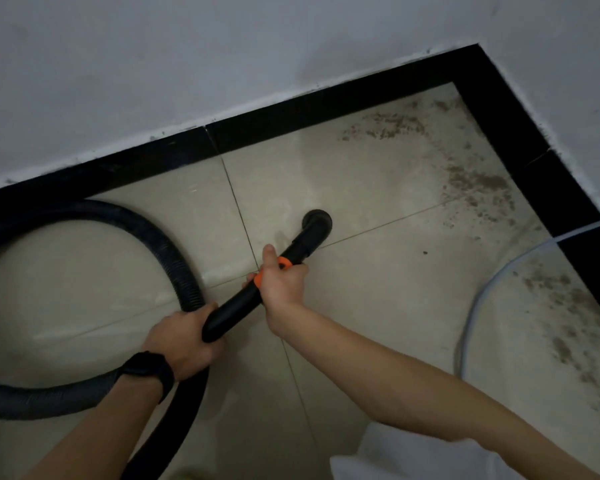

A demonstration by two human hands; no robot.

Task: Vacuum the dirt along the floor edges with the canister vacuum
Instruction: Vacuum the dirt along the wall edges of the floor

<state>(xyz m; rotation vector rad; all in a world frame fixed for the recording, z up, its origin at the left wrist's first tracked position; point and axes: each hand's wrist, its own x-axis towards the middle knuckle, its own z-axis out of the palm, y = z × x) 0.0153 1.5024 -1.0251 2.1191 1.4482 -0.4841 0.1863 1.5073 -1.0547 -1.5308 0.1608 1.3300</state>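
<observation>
A black vacuum wand [238,303] with an orange collar [284,263] points down at the beige tiled floor [378,282]. Its round nozzle [317,221] sits on the tiles in the middle of the view. My right hand [283,282] grips the wand at the orange collar. My left hand [184,344], with a black band on the wrist, grips the wand's rear end where the ribbed black hose [125,223] joins. Brown dirt [478,185] lies scattered along the black skirting [326,109] in the corner, to the right of the nozzle.
The hose loops wide across the floor at the left. A thin clear tube [478,299] curves over the tiles at the right, with more dirt [568,341] beside it. White walls [187,64] meet at the upper-right corner. White cloth [413,455] shows at the bottom.
</observation>
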